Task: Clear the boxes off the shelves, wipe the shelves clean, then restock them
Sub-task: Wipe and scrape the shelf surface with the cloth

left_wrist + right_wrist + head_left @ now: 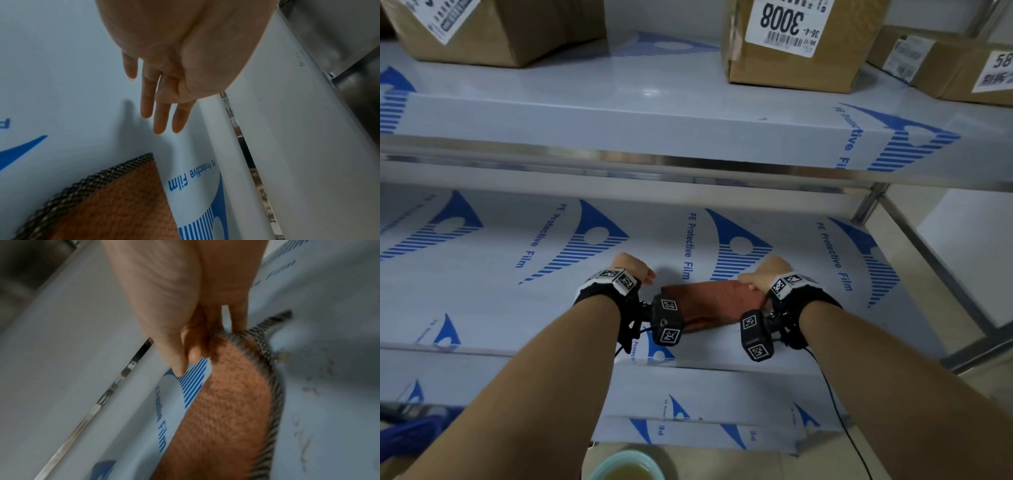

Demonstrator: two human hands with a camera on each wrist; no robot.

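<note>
An orange cloth (709, 305) with a dark stitched edge lies on the lower shelf (517, 301), which wears white film with blue print. My right hand (760, 277) pinches the cloth's right edge; in the right wrist view the cloth (222, 410) hangs from my fingers (193, 347). My left hand (635, 269) hovers just left of the cloth with straight fingers (159, 116) and holds nothing. The cloth's corner (115, 198) lies below it. Three cardboard boxes (796, 41) (496, 27) (945, 65) stand on the upper shelf (654, 113).
A pale green bowl (625, 466) of yellowish liquid sits on the floor below the shelf's front edge. A blue object (410, 435) shows at the lower left. The rack's metal post (869, 202) stands at the right. Specks of dirt (312, 386) lie beside the cloth.
</note>
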